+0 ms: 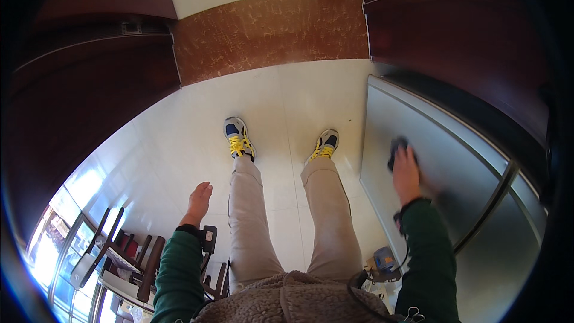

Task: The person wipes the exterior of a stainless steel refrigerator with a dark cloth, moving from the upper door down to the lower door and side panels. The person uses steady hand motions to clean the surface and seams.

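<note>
My right hand (pixel 407 178) presses a dark cloth or pad (pixel 398 152) against the silver-grey upper door of what looks like a refrigerator (pixel 430 143). Both hand and pad are a little blurred, and the fingers partly cover the pad. A dark strip with a metal edge (pixel 486 206) divides this door from a second panel (pixel 502 242). My left hand (pixel 200 199) hangs free over the floor beside my left leg, holding nothing. A small black device (pixel 209 238) is strapped at the left wrist.
Pale tiles (pixel 278 112) cover the floor, crossed by a reddish-brown stone threshold (pixel 273 31). Dark red wooden panels flank it at left (pixel 98 85) and right (pixel 448 31). Dark chairs (pixel 148 264) stand behind at lower left. A bluish container (pixel 384 258) is at lower right.
</note>
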Action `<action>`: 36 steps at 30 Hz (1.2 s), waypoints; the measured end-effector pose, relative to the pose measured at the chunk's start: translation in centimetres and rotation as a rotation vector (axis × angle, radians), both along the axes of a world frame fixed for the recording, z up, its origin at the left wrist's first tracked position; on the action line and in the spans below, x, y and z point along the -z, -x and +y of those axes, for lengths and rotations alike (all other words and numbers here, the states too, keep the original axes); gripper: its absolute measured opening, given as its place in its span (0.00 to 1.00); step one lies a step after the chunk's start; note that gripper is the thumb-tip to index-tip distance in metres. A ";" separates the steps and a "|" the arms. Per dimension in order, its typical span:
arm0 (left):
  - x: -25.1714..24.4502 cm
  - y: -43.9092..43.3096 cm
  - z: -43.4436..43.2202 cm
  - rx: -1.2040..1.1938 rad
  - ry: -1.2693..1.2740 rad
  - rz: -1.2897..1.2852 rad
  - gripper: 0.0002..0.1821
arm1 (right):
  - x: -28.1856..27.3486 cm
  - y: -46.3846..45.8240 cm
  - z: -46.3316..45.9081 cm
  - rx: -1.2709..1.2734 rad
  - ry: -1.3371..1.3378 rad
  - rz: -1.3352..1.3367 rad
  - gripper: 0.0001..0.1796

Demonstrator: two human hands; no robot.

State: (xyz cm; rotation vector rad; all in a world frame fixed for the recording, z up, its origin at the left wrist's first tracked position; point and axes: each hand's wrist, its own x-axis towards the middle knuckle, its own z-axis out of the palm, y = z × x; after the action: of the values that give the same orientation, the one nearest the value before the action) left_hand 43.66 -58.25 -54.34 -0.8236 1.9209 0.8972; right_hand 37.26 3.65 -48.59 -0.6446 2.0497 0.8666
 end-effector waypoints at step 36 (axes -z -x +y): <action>-3.8 -6.5 8.7 -0.037 -0.143 -0.078 0.24 | -4.3 -1.4 -1.0 0.153 0.016 -0.084 0.19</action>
State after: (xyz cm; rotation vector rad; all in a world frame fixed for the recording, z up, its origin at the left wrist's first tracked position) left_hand 50.15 -49.51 -50.58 -0.7990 1.7581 0.9977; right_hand 38.64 2.69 -44.33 -0.5165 2.0032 0.7228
